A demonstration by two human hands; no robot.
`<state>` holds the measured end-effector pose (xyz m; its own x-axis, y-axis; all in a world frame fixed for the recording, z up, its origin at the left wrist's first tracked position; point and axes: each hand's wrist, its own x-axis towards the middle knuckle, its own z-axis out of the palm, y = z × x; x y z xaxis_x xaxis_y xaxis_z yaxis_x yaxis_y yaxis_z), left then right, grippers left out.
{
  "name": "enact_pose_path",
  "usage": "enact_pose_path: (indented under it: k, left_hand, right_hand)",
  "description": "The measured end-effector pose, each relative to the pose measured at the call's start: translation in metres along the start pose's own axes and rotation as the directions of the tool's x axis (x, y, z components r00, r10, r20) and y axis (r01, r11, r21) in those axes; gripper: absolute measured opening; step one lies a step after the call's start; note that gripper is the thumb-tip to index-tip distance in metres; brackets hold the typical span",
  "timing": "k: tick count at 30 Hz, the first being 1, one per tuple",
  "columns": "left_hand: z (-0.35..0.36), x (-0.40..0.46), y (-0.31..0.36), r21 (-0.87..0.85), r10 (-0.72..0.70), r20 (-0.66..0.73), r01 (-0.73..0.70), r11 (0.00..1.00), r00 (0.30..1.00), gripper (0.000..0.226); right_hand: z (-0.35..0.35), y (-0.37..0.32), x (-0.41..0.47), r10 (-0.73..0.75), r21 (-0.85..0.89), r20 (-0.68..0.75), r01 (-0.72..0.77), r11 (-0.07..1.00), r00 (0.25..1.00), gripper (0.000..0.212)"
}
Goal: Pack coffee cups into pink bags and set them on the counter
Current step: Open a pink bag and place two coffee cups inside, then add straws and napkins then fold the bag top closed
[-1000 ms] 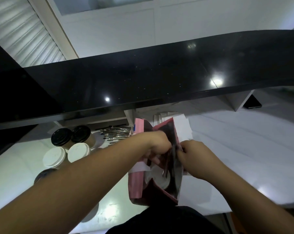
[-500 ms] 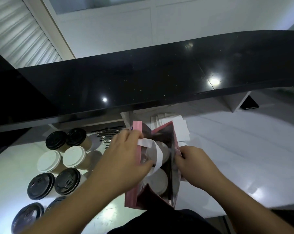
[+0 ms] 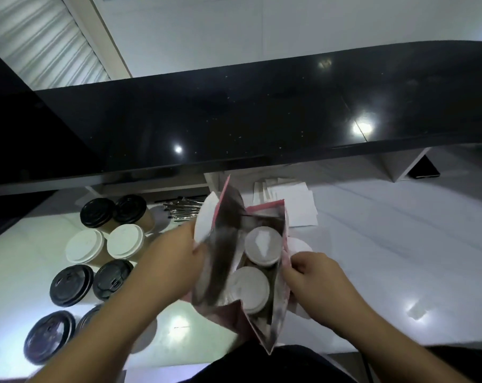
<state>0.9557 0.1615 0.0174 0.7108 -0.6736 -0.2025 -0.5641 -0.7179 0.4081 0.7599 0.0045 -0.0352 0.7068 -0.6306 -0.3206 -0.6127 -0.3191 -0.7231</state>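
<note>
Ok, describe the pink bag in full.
The pink bag stands open on the white worktop, pink outside and dark, shiny inside, creased like paper. Two white-lidded cups sit inside, one behind the other. The left hand grips its left wall, the right hand pinches its right rim, spreading the mouth. A white handle strip shows at the left edge.

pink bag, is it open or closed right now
Open. The left hand and right hand hold the pink bag's sides apart, and two white-lidded cups stand visible inside.
</note>
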Motion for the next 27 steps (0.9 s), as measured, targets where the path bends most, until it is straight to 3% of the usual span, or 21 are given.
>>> enact_pose_path:
  k: [3, 7, 9, 12, 18, 20, 23, 25, 27]
  left_hand:
    - [-0.014, 0.021, 0.005, -0.018, 0.088, 0.057, -0.087, 0.996, 0.994, 0.023]
    - [-0.027, 0.051, 0.024, 0.052, 0.191, 0.264, -0.212, 0.976, 0.945, 0.02]
    - [-0.029, 0.063, 0.032, 0.049, 0.222, 0.332, -0.252, 0.967, 0.917, 0.022]
    - [-0.03, 0.079, 0.043, 0.094, 0.286, 0.328, -0.333, 0.938, 0.9, 0.015]
    - [-0.038, 0.098, 0.044, 0.064, 0.278, 0.344, -0.317, 0.946, 0.897, 0.01]
    - [-0.04, 0.099, 0.037, 0.016, 0.27, 0.357, -0.296, 0.955, 0.894, 0.015]
    - [-0.035, 0.097, 0.028, -0.035, 0.29, 0.368, -0.299, 0.954, 0.884, 0.02]
    - [-0.032, 0.097, 0.024, -0.047, 0.28, 0.38, -0.284, 0.958, 0.882, 0.021]
    - [-0.029, 0.098, 0.022, -0.061, 0.289, 0.39, -0.289, 0.955, 0.874, 0.023]
  right_hand:
    - [0.003, 0.001, -0.01, 0.003, 0.013, 0.101, -0.004, 1.0, 0.995, 0.032]
    - [0.002, -0.001, -0.012, -0.013, 0.023, 0.187, 0.009, 1.0, 0.982, 0.032]
    - [0.004, -0.003, -0.015, -0.041, 0.035, 0.201, 0.034, 0.999, 0.979, 0.031]
    - [0.009, -0.01, -0.016, -0.054, 0.068, 0.138, 0.045, 0.997, 0.989, 0.028]
    - [0.008, -0.015, -0.018, 0.197, 0.372, 0.141, -0.236, 0.898, 0.97, 0.026]
    - [0.012, -0.015, -0.027, 0.28, 0.47, 0.246, -0.366, 0.803, 0.928, 0.027]
    - [0.023, -0.022, -0.042, 0.247, 0.508, 0.465, -0.485, 0.712, 0.85, 0.019]
    - [0.023, -0.031, -0.05, 0.179, 0.476, 0.55, -0.482, 0.735, 0.816, 0.016]
    - [0.012, -0.039, -0.055, 0.101, 0.335, 0.567, -0.34, 0.879, 0.818, 0.022]
